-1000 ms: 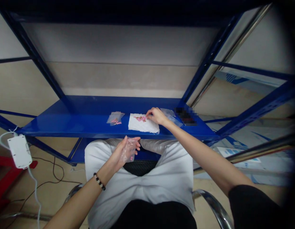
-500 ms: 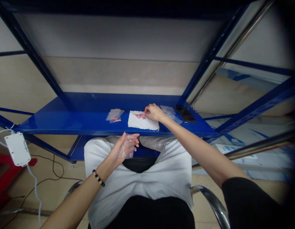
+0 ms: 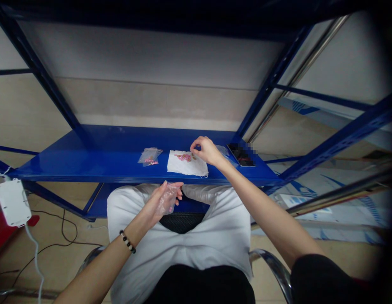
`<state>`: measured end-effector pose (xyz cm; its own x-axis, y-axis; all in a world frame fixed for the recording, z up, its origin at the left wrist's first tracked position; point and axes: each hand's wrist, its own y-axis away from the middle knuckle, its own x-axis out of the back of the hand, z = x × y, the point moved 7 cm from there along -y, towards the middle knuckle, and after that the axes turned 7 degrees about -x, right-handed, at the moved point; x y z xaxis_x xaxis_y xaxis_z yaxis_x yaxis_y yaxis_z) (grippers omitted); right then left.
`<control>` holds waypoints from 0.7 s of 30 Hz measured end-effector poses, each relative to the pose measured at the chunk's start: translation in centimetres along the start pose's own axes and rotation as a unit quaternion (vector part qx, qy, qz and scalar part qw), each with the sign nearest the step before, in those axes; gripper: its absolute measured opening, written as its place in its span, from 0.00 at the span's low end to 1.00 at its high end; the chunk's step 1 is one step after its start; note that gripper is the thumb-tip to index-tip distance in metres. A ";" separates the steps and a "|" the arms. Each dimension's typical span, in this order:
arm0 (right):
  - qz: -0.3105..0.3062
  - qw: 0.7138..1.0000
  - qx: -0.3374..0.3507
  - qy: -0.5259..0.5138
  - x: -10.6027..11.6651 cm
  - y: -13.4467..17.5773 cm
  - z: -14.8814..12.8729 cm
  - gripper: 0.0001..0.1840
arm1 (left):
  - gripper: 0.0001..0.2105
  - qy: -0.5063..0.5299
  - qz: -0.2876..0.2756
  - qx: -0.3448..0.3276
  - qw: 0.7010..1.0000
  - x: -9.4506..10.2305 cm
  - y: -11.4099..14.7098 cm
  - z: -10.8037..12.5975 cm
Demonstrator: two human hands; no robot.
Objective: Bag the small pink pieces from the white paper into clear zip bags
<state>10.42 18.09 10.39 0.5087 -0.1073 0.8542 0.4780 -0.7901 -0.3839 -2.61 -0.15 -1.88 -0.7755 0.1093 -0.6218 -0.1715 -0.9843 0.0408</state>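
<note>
1. Left hand (image 3: 158,202): grip around a bag (image 3: 167,200) (something pink inside), before the shelf (image 3: 104,158).
2. Right hand (image 3: 204,150): above the cloth (image 3: 186,168), beside beads (image 3: 183,157); whether its grip is closed, one cannot tell.

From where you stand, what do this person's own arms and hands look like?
The left hand and right hand are gloveless. A bracelet of round black and pale beads circles the left wrist. A black sleeve covers the right upper arm, leaving the forearm bare; any left sleeve is out of view. No cables show on either arm.
</note>
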 end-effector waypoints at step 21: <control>-0.134 0.896 -0.050 -0.421 -3.5 14.5 -6.3 0.13 | 0.27 -0.120 -0.082 0.043 0.988 -1.2 0.7 -2.2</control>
<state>11.09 3.16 4.07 0.7659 0.5538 0.3267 0.6178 -0.7746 -0.1351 -0.50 -1.29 -2.84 -0.8533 0.3057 -0.4225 -0.3495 -0.9365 0.0283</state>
